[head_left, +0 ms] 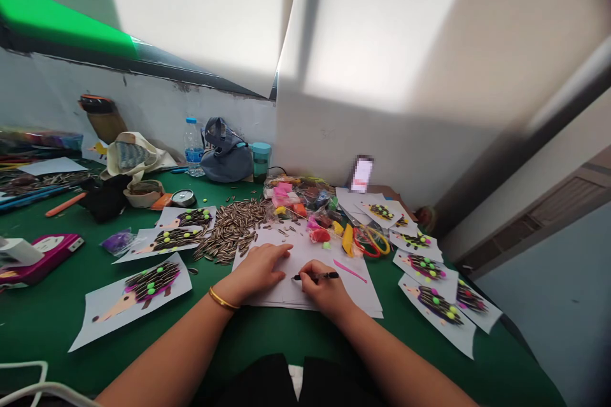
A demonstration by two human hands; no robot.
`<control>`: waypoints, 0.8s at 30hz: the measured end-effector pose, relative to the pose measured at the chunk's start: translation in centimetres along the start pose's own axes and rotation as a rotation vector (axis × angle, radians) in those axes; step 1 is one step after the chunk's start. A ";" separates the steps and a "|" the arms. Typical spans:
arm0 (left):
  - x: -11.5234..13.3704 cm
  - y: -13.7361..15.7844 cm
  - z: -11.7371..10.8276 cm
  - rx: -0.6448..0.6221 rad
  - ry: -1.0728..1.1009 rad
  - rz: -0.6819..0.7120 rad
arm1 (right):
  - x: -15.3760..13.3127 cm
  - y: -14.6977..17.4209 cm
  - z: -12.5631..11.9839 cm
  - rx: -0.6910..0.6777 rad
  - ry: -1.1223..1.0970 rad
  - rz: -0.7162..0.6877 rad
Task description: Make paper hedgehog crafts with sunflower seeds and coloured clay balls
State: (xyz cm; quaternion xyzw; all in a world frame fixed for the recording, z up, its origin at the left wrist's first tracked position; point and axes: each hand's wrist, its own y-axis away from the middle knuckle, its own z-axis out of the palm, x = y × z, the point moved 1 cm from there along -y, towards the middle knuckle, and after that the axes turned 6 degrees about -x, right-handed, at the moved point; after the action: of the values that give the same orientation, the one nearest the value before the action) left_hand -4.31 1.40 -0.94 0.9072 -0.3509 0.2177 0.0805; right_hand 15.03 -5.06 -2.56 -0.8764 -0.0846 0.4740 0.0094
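Pen in hand, right over the white paper (281,297)!
And here's the right hand (324,287), fingers clamped on the black pen (329,275), tip down at the sheet; the left hand (260,270) rests on that same sheet, thumb and fingers apart. A pink tool (351,271) lies just right of the pen, striped seeds (233,229) heap beyond the left hand, and hedgehog pictures (151,283) flank the green worktop (296,337).
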 end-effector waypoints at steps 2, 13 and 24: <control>0.0 0.0 0.0 -0.002 0.003 -0.007 | 0.2 -0.1 0.0 0.013 -0.003 0.012; -0.1 -0.1 0.1 -0.013 -0.015 -0.015 | 0.4 -0.2 -0.2 0.050 0.005 0.003; 0.1 0.1 -0.1 -0.015 -0.008 -0.017 | 0.3 0.1 -0.3 0.009 -0.101 -0.001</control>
State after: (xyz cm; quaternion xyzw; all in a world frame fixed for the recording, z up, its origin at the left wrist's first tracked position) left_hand -4.31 1.28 -0.82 0.9105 -0.3450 0.2106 0.0875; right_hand 15.48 -5.06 -2.64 -0.8512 -0.0835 0.5181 0.0092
